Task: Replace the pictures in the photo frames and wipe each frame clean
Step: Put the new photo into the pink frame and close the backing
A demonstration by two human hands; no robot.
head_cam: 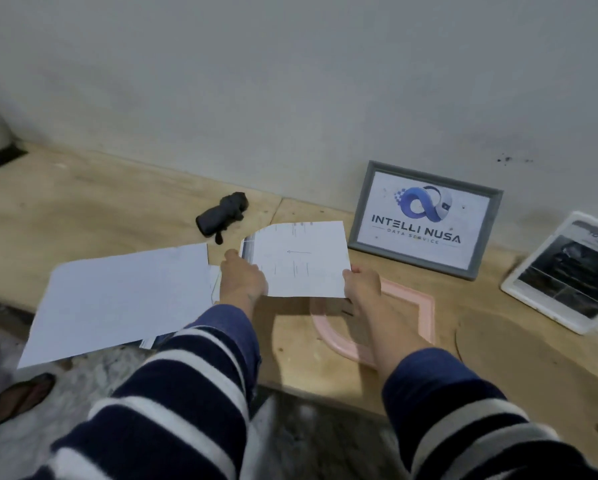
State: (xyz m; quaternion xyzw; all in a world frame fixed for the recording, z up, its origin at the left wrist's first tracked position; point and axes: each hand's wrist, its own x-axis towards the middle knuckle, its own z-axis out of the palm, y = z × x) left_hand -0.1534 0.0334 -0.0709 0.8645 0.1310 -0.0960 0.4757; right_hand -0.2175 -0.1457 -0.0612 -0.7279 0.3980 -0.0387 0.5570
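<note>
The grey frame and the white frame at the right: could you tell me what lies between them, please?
Only bare wooden tabletop separates grey frame and white frame, in the head view.

grey photo frame (425,220) — print reads "INTELLI NUSA", "DATA SERVICE" below — other sheets illegible
</note>
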